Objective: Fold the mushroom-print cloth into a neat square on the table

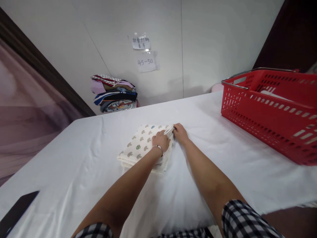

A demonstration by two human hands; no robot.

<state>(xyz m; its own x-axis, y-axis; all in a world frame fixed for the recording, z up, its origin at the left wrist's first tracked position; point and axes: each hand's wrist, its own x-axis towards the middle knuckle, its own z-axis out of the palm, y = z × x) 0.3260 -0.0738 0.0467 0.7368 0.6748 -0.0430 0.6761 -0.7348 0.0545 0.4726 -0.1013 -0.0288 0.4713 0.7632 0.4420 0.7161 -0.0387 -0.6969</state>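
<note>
A white cloth (138, 138) printed with tan mushrooms, plus a green and a blue one, lies folded into a layered rectangle on the table. My left hand (160, 140), with a bracelet at its wrist, presses onto the cloth near its right side, its fingers curled against the fabric. At the far right corner, my right hand (180, 133) pinches the bunched edge of the same cloth between thumb and fingers. The fingertips of both hands are partly hidden in the folds.
A red plastic basket (267, 122) with metal handles stands on the right of the white-covered table (99, 185). Folded fabrics (115, 94) are stacked beyond the far edge. A dark flat object (18, 211) lies front left. Paper signs (148, 61) hang on the wall.
</note>
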